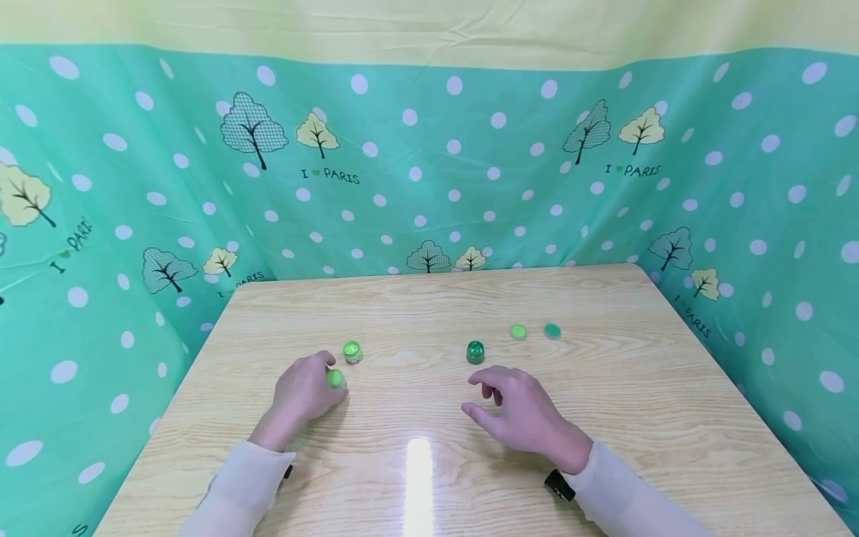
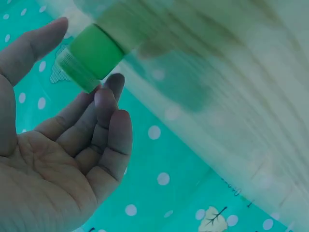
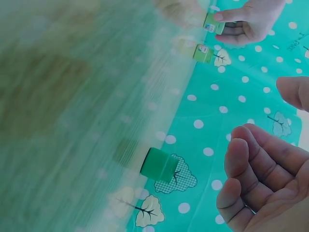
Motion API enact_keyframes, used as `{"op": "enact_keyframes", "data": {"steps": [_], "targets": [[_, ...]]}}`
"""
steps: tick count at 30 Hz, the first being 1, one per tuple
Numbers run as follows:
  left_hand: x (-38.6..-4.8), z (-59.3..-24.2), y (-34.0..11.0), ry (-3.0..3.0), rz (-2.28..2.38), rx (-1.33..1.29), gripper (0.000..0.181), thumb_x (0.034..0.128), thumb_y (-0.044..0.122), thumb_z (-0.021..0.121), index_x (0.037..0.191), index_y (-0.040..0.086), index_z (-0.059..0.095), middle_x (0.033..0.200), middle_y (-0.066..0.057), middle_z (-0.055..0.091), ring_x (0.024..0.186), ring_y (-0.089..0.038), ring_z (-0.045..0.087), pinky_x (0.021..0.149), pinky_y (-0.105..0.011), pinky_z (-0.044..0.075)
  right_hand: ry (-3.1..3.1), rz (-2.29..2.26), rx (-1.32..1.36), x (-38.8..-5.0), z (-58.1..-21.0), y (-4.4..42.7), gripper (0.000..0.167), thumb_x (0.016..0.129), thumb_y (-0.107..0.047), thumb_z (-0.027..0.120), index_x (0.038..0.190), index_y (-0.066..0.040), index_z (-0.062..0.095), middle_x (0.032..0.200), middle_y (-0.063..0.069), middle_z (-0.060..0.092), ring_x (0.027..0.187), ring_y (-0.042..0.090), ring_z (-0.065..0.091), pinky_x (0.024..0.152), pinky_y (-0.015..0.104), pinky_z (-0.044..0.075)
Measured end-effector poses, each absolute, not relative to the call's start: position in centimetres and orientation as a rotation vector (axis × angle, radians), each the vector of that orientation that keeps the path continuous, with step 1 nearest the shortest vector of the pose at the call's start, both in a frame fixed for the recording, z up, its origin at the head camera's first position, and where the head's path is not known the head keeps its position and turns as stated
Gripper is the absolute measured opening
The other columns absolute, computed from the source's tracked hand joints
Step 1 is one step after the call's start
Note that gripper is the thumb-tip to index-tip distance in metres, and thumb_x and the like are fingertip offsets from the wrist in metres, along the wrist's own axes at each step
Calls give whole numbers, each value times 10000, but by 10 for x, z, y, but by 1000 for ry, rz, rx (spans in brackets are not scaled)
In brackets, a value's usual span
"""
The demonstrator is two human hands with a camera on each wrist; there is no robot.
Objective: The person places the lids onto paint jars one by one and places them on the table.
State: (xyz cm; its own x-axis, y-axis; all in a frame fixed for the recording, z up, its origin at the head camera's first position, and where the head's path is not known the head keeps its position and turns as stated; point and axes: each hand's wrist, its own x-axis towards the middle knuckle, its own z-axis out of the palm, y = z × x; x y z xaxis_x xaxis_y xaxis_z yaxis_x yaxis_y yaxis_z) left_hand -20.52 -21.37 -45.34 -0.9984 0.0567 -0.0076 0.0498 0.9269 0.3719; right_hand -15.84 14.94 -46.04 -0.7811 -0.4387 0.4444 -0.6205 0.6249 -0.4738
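My left hand [image 1: 303, 389] is around a small light green jar [image 1: 335, 379] that stands on the table. In the left wrist view this jar has a ridged rim, and the thumb stands apart from it; the fingertips are close by, contact unclear. Just behind it is another light green jar [image 1: 352, 353], its top uncovered. My right hand [image 1: 525, 415] hovers with loosely bent fingers and holds nothing. Beyond its fingertips sits a dark green jar [image 1: 475, 353], also uncovered. Two round lids, one light green [image 1: 518, 332] and one dark green [image 1: 552, 330], lie farther back on the right.
The wood-grain table [image 1: 416, 313] reflects a bright strip of light near its front. A green dotted curtain [image 1: 416, 194] with printed trees hangs along the back and both sides. A black strap piece [image 1: 559, 485] shows beneath the right sleeve.
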Motion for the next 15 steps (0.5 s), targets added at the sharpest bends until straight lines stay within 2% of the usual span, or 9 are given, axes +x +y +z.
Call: {"op": "enact_keyframes", "data": {"steps": [4, 9, 15], "targets": [[-206, -450, -211, 3137, 623, 103, 701, 735, 254, 902, 1286, -68, 611, 1103, -234, 708, 942, -371, 670, 767, -518, 551, -2599, 881, 807, -161, -459, 154, 340, 852, -310, 838, 1101, -95, 751, 821, -41, 629, 651, 120, 536, 577, 210, 442], [-209, -449, -206, 3187, 675, 112, 820, 740, 269, 908, 1375, -87, 531, 1254, -279, 644, 1143, -481, 587, 915, -595, 500, -2626, 856, 735, -167, -454, 162, 342, 844, -306, 846, 1105, -106, 754, 832, -51, 627, 664, 89, 509, 567, 223, 441], [-218, -447, -200, 3211, 642, 125, 866, 743, 300, 912, 1396, -95, 502, 1288, -312, 608, 1177, -514, 551, 958, -611, 469, -2648, 845, 668, -175, -448, 172, 342, 843, -304, 844, 1104, -101, 755, 849, -54, 628, 669, 95, 507, 562, 234, 443]]}}
